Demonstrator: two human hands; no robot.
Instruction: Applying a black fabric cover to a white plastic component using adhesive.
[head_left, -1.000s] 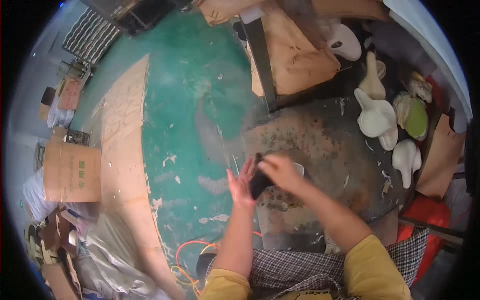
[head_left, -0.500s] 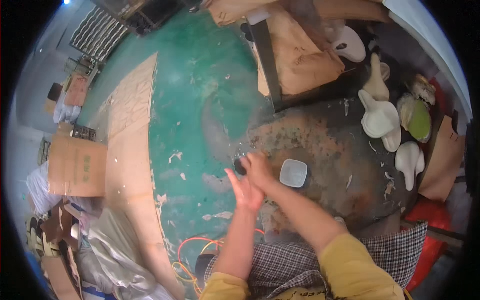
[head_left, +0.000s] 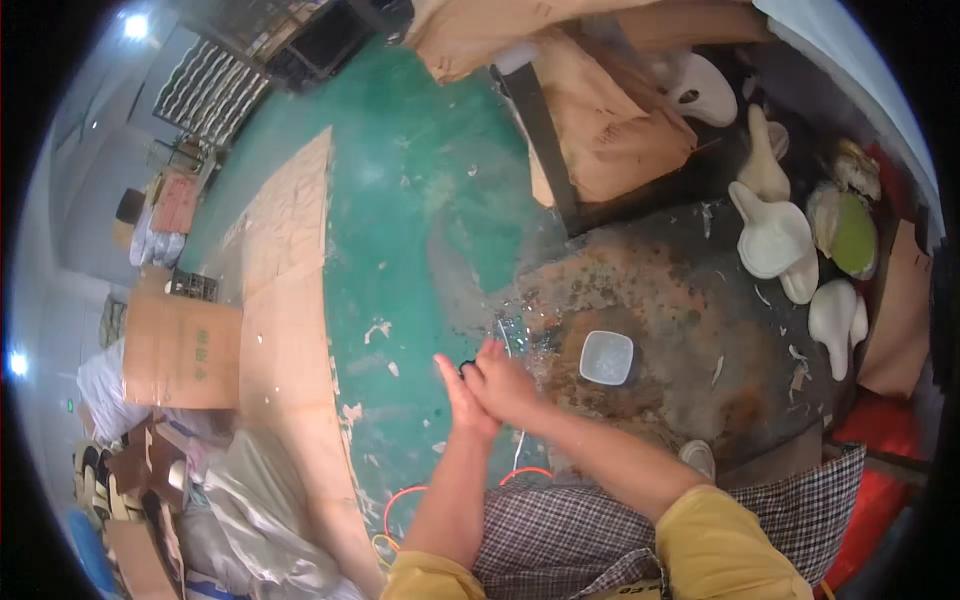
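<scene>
My hands meet over the near-left edge of the dark, rust-stained work surface. My left hand (head_left: 465,403) is open, its thumb stretched up and its palm against the right hand. My right hand (head_left: 505,385) has its fingers closed around a small black object (head_left: 467,368), which shows only in part between the hands; its kind is hidden. Just beyond the fingers lie scattered small shiny metal bits (head_left: 530,335), too small to name. To the right of my hands stands a whitish square plastic tub (head_left: 607,358) with some small pieces at its bottom.
Several white bicycle-saddle-shaped pieces (head_left: 775,240) lie at the right, beside a green-and-beige one (head_left: 853,235). Brown paper (head_left: 620,130) covers something at the back. A cardboard box (head_left: 180,350) and cardboard sheet (head_left: 285,300) are on the left. Orange hoses (head_left: 400,497) run near my lap.
My hands have come closer together and nearer to me, with the black object now mostly covered. The view has shifted, so the surroundings sit further right.
</scene>
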